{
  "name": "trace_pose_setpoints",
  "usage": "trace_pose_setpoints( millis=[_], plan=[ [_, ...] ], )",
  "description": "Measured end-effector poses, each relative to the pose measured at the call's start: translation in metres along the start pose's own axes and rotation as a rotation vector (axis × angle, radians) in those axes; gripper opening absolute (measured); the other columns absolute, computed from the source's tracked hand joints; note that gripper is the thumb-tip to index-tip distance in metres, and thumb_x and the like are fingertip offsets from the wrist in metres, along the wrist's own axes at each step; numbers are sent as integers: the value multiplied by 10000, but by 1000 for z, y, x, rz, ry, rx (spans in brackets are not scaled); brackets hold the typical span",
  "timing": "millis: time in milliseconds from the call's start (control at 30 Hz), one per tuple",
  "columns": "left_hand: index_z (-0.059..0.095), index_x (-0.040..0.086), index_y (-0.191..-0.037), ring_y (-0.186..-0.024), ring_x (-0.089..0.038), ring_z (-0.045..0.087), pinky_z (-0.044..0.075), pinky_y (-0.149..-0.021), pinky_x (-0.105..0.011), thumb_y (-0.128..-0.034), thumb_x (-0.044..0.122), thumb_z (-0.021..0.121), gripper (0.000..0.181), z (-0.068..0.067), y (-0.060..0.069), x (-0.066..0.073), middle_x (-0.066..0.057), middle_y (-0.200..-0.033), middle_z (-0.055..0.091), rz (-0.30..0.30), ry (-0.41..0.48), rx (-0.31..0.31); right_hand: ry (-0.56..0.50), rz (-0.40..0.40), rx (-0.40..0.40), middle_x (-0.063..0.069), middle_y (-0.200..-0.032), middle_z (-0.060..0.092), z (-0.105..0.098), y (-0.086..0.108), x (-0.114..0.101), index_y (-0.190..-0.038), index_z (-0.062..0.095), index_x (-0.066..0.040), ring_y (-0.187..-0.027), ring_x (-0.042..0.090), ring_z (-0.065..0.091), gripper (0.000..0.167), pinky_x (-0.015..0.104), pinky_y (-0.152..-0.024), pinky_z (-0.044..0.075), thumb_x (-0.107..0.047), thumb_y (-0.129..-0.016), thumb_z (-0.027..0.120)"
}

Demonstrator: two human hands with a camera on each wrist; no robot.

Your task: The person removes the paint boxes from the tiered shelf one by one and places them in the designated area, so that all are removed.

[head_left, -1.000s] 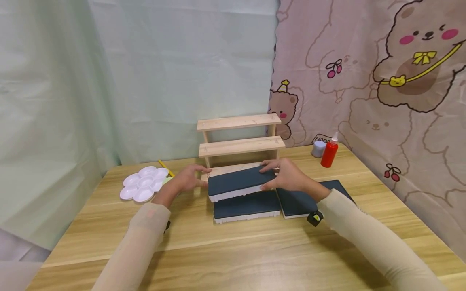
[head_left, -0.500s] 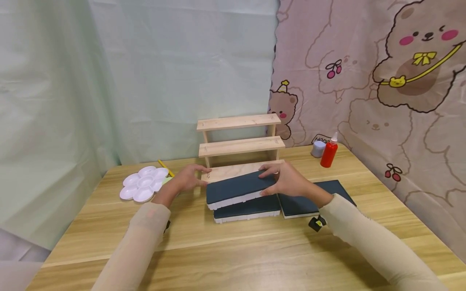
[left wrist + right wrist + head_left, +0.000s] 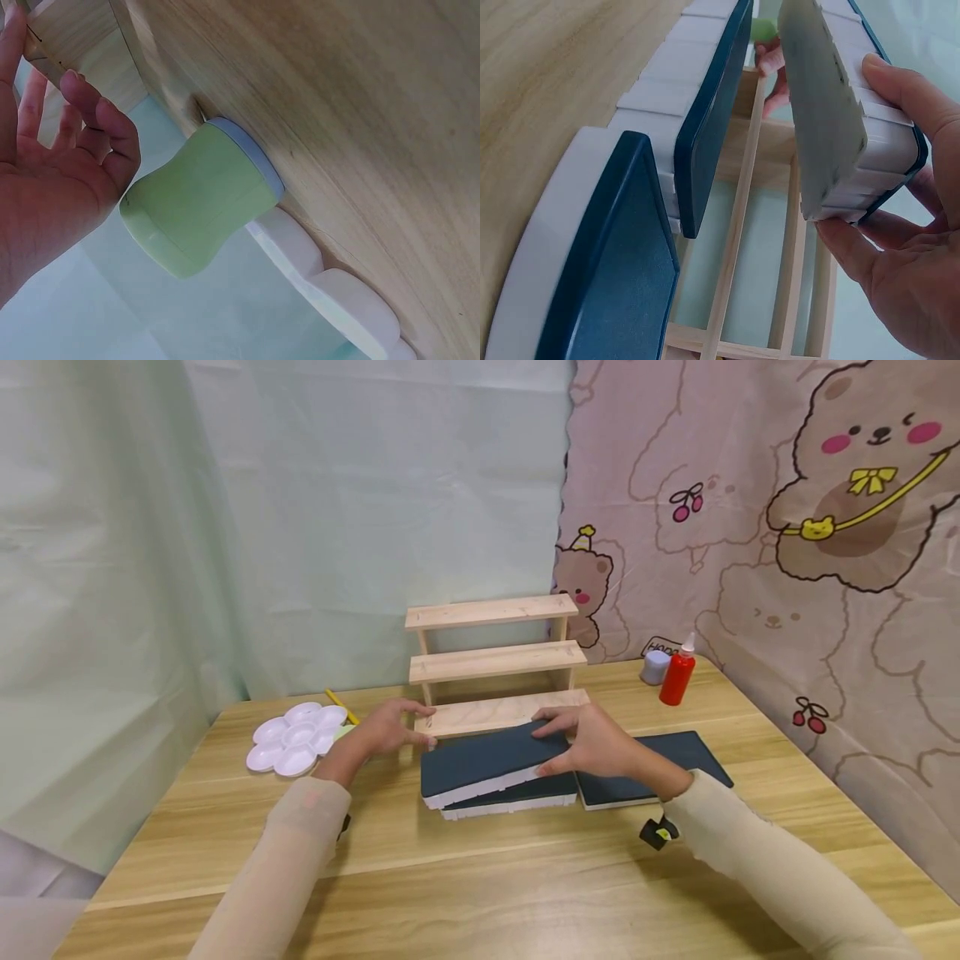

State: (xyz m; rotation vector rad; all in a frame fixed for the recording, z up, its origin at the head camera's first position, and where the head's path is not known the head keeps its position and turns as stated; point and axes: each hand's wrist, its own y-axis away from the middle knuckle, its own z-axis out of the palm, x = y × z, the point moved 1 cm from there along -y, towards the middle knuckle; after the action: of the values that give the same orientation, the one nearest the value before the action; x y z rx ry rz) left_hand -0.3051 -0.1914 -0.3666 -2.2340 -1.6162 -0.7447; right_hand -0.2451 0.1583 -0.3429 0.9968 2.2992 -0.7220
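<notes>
My right hand (image 3: 600, 739) grips the right end of a long white box with a dark blue lid (image 3: 491, 756), thumb on the near side and fingers at the far edge. The box is tilted, its left end toward me, above a similar box (image 3: 513, 808) on the table. In the right wrist view, a gap shows between the held box's pale underside (image 3: 821, 112) and the lower box (image 3: 660, 97). My left hand (image 3: 382, 728) pinches the left end of the lowest step of a three-step wooden shelf (image 3: 480, 712). A green cup-like container (image 3: 202, 199) stands beside that hand.
A wider dark blue-lidded box (image 3: 675, 760) lies to the right. A white flower-shaped palette (image 3: 300, 739) and a yellow stick (image 3: 342, 705) are on the left. At the back right stand a red squeeze bottle (image 3: 678, 677) and a pale purple jar (image 3: 656, 668).
My right hand has brought the held box toward me and slightly left, with its left end swinging nearer. More of the lowest shelf step shows. My left hand stays in place.
</notes>
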Motion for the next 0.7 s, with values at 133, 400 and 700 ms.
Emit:
trace_pose_setpoints(
  millis=[133, 400, 700],
  plan=[
    [614, 103, -1361, -1362, -418, 392, 357, -1083, -559, -816, 319, 824, 622, 0, 0, -1, -179, -1400, 543, 10, 1, 2, -10, 15, -23, 93, -1321, 635, 1, 3, -3, -1109, 773, -92, -1301, 291, 527, 484, 512, -1006, 469, -293, -693, 919],
    [619, 93, -1353, -1351, -420, 406, 369, -1074, -552, -811, 325, 829, 627, 0, 0, -1, -178, -1390, 554, 28, -3, 2, -10, 1, -61, 103, -1337, 622, 1, 13, -10, -1130, 763, -91, -1302, 288, 525, 497, 521, -1019, 453, -319, -712, 904],
    [608, 100, -1366, -1361, -417, 393, 361, -1083, -550, -818, 311, 825, 626, 0, 2, 1, -182, -1401, 539, -2, 12, 0, 23, -43, -64, 82, -1309, 638, 1, 25, -17, -1117, 770, -104, -1262, 274, 558, 489, 495, -1017, 459, -336, -707, 902]
  ],
)
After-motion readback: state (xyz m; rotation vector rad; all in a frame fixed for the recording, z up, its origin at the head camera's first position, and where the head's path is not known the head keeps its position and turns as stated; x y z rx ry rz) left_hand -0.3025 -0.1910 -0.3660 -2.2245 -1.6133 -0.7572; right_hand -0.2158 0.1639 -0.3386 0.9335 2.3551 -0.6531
